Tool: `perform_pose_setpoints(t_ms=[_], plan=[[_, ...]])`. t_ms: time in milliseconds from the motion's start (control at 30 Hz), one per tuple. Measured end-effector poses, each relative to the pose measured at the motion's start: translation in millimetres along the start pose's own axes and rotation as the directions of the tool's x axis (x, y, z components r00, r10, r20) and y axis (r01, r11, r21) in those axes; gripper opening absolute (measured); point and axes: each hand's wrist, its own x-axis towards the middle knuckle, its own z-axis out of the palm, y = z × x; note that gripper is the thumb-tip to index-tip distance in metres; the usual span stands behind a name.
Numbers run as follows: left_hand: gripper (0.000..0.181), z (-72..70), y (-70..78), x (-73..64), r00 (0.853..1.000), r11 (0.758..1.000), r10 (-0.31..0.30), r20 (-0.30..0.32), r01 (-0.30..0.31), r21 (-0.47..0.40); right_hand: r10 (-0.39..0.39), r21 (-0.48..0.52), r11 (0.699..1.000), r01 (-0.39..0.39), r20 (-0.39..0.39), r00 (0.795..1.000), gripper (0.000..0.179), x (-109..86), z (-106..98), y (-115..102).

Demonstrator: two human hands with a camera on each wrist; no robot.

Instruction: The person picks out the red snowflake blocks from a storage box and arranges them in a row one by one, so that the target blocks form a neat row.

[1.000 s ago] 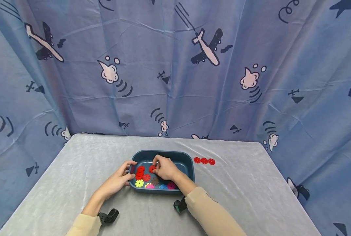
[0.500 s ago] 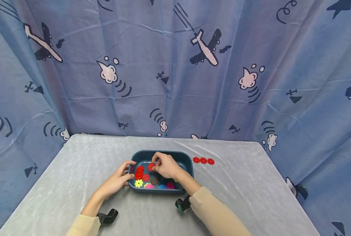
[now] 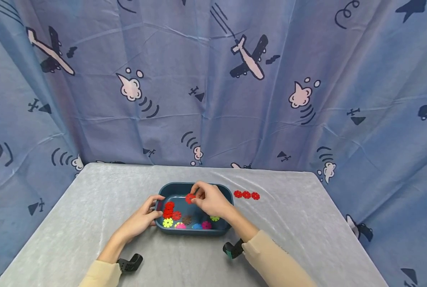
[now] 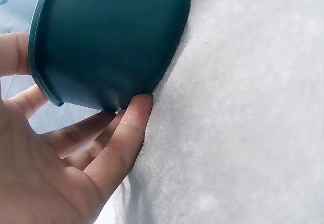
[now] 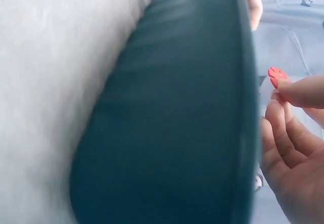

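A dark teal plastic tray [image 3: 190, 232] stands on the cloth-covered table, with notched flower-shaped discs inside. My left hand [image 3: 140, 221] holds the tray's left end; in the left wrist view, its fingers [image 4: 124, 138] lie against the outer wall and at the rim. Between thumb and fingertips, my right hand [image 3: 213, 202] pinches a red notched disc [image 3: 189, 198] above the tray. That same red disc [image 5: 276, 75] shows beyond the rim in the right wrist view. Red discs [image 3: 168, 210] overlap in the tray's left part, near a yellow disc [image 3: 167, 223].
Three red discs [image 3: 247, 195] lie in a row on the table, right of the tray. Brown [image 3: 187, 220], blue [image 3: 197, 226], magenta [image 3: 206, 225] and yellow-green [image 3: 214, 218] discs lie inside the tray. A patterned blue curtain [image 3: 206, 99] hangs behind the table.
My right hand has lifted the red disc from the tray floor and shifted slightly right and up with it. My left hand has stayed at the tray's left end.
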Motion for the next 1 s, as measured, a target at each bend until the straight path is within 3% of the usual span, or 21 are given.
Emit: perform_pose_setpoints(t_ms=[133, 567, 800, 1000], plan=[[0.048, 0.2, 0.2, -0.4, 1.0, 1.0, 0.0, 0.002, 0.0, 0.0, -0.006, -0.016, 1.0, 0.005, -0.02, 1.0, 0.012, -4.7, -12.1, 4.3], [0.047, -3.4, 2.1, -1.4, 1.0, 1.0, 0.006, 0.008, -0.006, -0.006, 0.095, -0.045, 0.994, -0.102, -0.14, 0.986, 0.013, -21.7, -58.6, 32.7], [0.048, -3.1, 2.9, -2.5, 1.0, 1.0, 0.01, 0.018, -0.01, -0.019, 0.137, -0.042, 0.988, -0.152, -0.242, 0.96, 0.015, -36.6, -80.4, 61.4], [0.048, -3.0, 1.8, -2.4, 1.0, 1.0, 0.012, 0.016, -0.012, -0.022, 0.191, -0.037, 0.976, -0.215, -0.328, 0.925, 0.016, -50.9, -98.8, 93.1]])
